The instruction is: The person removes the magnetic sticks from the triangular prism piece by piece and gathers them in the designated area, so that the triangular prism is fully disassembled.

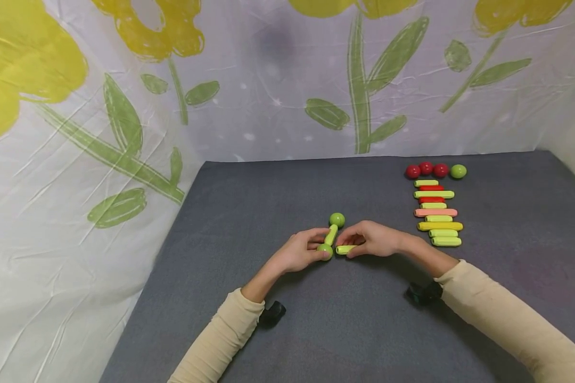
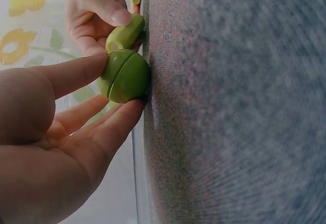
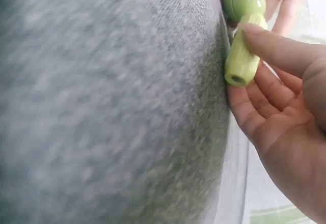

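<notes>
My left hand (image 1: 301, 251) pinches a green ball (image 1: 325, 251) between thumb and fingers, low on the dark table. From that ball a short yellow-green rod (image 1: 331, 234) runs up to a second green ball (image 1: 337, 219). A separate yellow-green rod (image 3: 242, 56), ribbed and with a hole in its end, is pinched by my right hand (image 1: 371, 239). Its near end points at the ball in the left hand. In the left wrist view the rod (image 2: 125, 33) appears right beside the green ball (image 2: 125, 76); whether they touch I cannot tell.
At the back right, several red balls (image 1: 426, 168) and one green ball (image 1: 458, 171) sit in a row. Below them several rods lie stacked in a column, among them a pink rod (image 1: 435, 213) and a yellow rod (image 1: 440, 226). A flowered curtain (image 1: 278, 106) hangs behind the table (image 1: 220, 213).
</notes>
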Tool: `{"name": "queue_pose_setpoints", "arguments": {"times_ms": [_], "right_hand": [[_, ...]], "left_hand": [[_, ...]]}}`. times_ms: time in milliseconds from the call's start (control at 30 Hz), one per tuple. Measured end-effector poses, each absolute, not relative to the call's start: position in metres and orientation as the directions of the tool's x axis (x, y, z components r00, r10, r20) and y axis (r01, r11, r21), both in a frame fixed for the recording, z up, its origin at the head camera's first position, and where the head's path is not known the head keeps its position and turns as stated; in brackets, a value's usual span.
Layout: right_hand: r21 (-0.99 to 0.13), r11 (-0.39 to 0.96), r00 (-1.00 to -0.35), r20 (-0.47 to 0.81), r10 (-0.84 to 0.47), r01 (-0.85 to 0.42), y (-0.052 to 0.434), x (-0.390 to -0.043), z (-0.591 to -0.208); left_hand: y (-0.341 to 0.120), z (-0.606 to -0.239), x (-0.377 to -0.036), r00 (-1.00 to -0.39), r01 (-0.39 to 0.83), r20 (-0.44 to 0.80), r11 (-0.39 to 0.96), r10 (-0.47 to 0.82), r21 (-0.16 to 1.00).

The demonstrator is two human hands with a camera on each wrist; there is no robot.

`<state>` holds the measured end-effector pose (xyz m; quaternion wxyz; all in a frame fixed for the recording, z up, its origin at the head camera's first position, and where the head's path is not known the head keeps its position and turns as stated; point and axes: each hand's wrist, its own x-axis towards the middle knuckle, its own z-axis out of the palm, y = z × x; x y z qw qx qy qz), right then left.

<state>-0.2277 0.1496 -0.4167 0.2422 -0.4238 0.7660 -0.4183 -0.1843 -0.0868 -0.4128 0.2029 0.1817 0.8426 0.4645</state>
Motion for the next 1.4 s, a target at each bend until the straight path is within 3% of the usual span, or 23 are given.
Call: {"name": "queue_pose_setpoints", "arguments": {"times_ms": [467,800,1400], "right_hand": [[-0.948,0.282,-0.695,-0.102,-0.712,-0.149,0.179,-0.217,-0.411],[-0.977,0.123,-0.810,-0.215,-0.546,0.177,0.205,-0.205,-0.409],[-0.955,-0.088,-0.863,-0.215,-0.458,0.284,0.252,-0.181,-0.401]], "left_hand": [[-0.086,-0.413,-0.184,-0.857,0.128,-0.159,0.502,0.490,0.855],[-0.087,-0.413,-0.184,-0.853,0.131,-0.155,0.492,0.498,0.861],[-0.087,-0.416,-0.184,-0.856,0.124,-0.159,0.495,0.492,0.860]]}}
